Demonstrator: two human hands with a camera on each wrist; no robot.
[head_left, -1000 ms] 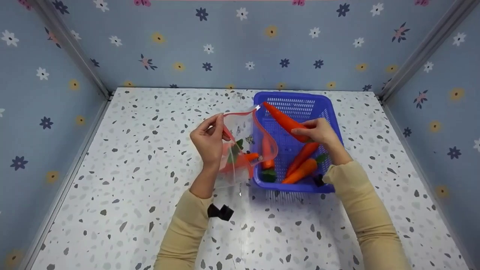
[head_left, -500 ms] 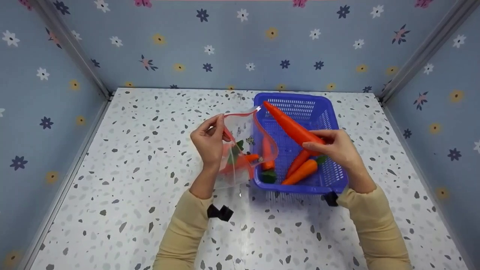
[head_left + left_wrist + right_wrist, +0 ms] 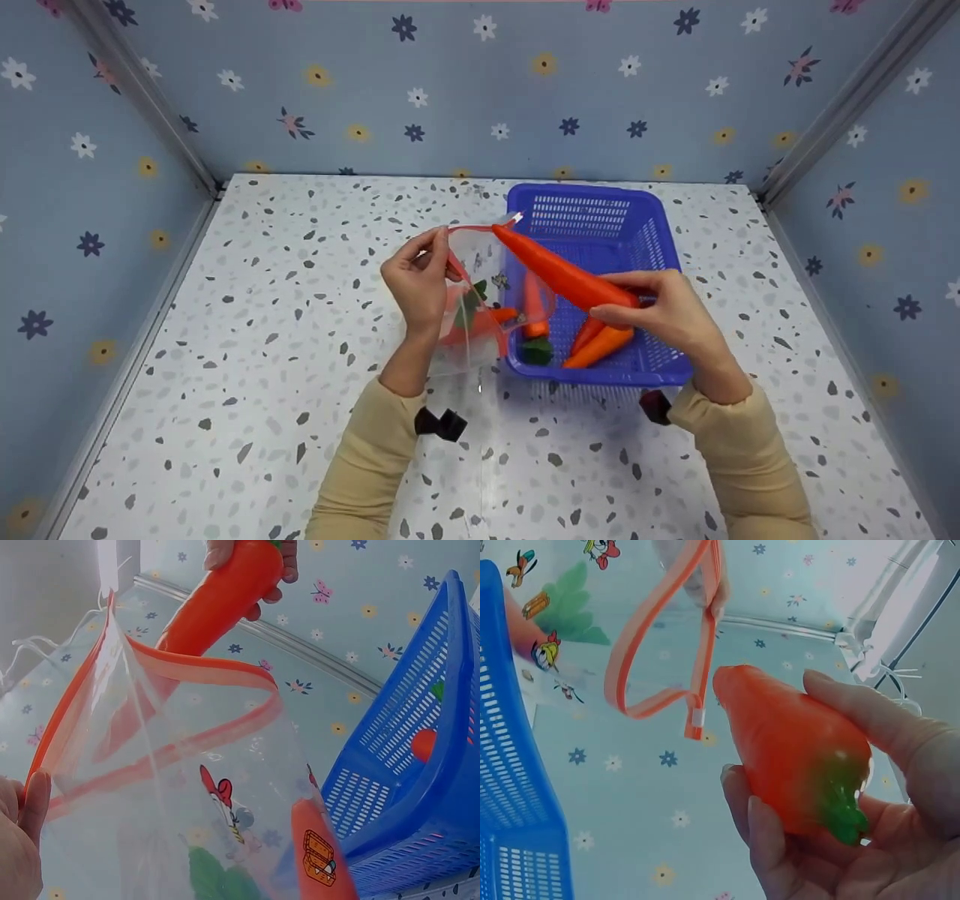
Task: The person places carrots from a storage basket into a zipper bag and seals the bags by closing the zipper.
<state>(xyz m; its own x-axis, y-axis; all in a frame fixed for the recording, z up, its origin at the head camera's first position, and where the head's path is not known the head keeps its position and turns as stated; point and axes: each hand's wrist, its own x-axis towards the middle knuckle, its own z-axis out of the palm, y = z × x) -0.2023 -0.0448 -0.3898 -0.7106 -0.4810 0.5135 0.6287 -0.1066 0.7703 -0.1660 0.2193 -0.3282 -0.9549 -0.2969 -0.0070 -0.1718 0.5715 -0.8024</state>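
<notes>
My left hand [image 3: 418, 274] pinches the red-edged mouth of a clear zip bag [image 3: 232, 735], which gapes toward the right. Inside the bag show an orange carrot [image 3: 319, 847] and green leaves [image 3: 214, 874]; cartoon figures are printed on its plastic. A large red-orange carrot [image 3: 559, 274] is held by its thick green-stemmed end between the thumb and fingers of my right hand [image 3: 660, 307]. Its narrow tip overlaps the bag's mouth in the head view, pointing up and left. In the right wrist view the zip's slider [image 3: 698, 718] hangs near the carrot's tip.
A blue perforated basket [image 3: 652, 217] stands right of the bag and partly beneath the held carrot. In it lie an orange carrot [image 3: 604, 346], a redder one [image 3: 583, 335] and a leafy-topped one [image 3: 537, 326]. Flowered panels [image 3: 480, 90] wall the speckled tabletop [image 3: 300, 300].
My right hand first drew back toward the person, then moved left, bringing the carrot's tip from over the basket to the bag's mouth. The left hand keeps its pinch in the same spot.
</notes>
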